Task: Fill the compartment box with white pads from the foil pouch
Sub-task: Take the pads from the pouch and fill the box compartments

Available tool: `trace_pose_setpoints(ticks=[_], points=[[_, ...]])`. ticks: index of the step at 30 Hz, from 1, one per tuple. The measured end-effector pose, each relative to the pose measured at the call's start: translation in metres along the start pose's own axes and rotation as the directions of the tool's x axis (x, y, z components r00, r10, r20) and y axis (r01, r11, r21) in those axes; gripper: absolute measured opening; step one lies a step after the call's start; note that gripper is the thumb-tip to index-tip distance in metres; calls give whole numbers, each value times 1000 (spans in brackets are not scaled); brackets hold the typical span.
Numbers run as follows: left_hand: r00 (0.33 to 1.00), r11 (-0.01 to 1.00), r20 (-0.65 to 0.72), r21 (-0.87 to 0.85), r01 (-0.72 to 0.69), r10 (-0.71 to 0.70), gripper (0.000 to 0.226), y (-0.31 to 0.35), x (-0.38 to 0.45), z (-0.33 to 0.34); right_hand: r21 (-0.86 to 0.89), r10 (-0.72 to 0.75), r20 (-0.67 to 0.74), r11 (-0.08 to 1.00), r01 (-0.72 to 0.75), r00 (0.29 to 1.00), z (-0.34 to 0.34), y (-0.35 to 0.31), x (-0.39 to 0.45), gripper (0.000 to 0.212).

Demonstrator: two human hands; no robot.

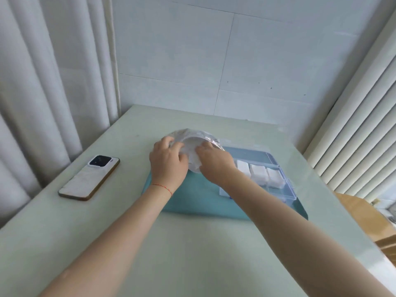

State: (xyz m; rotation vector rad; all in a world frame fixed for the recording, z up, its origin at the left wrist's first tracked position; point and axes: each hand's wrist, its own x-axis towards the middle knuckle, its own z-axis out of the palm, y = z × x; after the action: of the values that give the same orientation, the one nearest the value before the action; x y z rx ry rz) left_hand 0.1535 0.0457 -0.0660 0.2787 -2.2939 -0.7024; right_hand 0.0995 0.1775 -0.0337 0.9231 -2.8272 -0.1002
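Pale table (192,254): L hand (168,160) & R hand (215,160) grip foil pouch (192,138).

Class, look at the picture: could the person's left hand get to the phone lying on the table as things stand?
Probably yes, but not at once. The phone lies in the open on the table, left of the left hand, with nothing between them. That hand, though, holds the foil pouch and must let go first.

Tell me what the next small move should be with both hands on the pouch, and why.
Probably draw the right hand out of the foil pouch with a pad and carry it to the compartment box. The left hand grips the pouch while the right reaches into its mouth, and the box holds white pads in only some compartments.
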Motion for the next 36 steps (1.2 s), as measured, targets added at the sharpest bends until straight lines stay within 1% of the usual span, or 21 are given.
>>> trace_pose_setpoints(ticks=[1, 3, 5, 8, 11, 13, 17, 21, 24, 25, 27, 31, 33, 34, 36], points=[[999, 1000, 39, -6, 18, -18, 52, 2, 1, -1, -90, 9, 20, 996, -7, 1000, 4, -2, 2, 43], [997, 999, 73, -22, 29, -27, 58, 5, 0, -3, -164, 33, 26, 986, -28, 999, 8, -4, 5, 56], [997, 998, 78, -49, 25, -21, 58, 8, 1, -3, -176, 55, 22, 983, -50, 998, 9, -4, 9, 64], [997, 997, 73, -78, 16, -10, 57, 8, 2, -3, -176, 97, 24, 980, -92, 995, 9, -5, 15, 70], [997, 996, 83, -93, 14, -6, 57, 8, 1, -1, -231, 113, 2, 967, -110, 994, 19, -6, 22, 75], [996, 995, 93, -97, 11, -2, 56, 8, 0, 0, -235, 109, 8, 966, -104, 994, 25, -6, 26, 71], [995, 996, 99, -93, -2, 11, 56, 8, -2, 1, -211, 107, 30, 972, -99, 994, 23, -8, 25, 52], [998, 996, 67, -88, -14, 20, 54, 6, -3, 1, -199, 100, 51, 976, -88, 994, 16, -9, 21, 36], [1000, 999, 15, -53, -1, 2, 44, 5, -4, 3, -163, 83, 61, 984, -72, 995, 12, -7, 18, 29], [999, 999, 22, -43, 26, -25, 39, 5, -5, 1, -143, 74, 83, 988, -62, 994, 11, -7, 18, 27], [993, 995, 84, -36, 92, -89, 33, 9, -5, -4, -118, 64, 106, 992, -51, 992, 9, -8, 20, 27], [975, 989, 182, -45, 141, -130, 34, 13, -3, -10, -136, 79, 91, 989, -66, 993, 10, -9, 24, 18], [970, 985, 199, -69, 156, -139, 34, 15, -4, -12, -76, 98, 64, 993, -93, 993, 12, -6, 22, 13], [967, 982, 209, -87, 167, -146, 34, 17, -5, -12, -9, 119, 49, 993, -118, 992, 11, -4, 19, 15], [954, 966, 244, -148, 213, -173, 33, 19, -6, -10, 229, 173, 37, 957, -177, 984, 4, 2, 8, 28]])
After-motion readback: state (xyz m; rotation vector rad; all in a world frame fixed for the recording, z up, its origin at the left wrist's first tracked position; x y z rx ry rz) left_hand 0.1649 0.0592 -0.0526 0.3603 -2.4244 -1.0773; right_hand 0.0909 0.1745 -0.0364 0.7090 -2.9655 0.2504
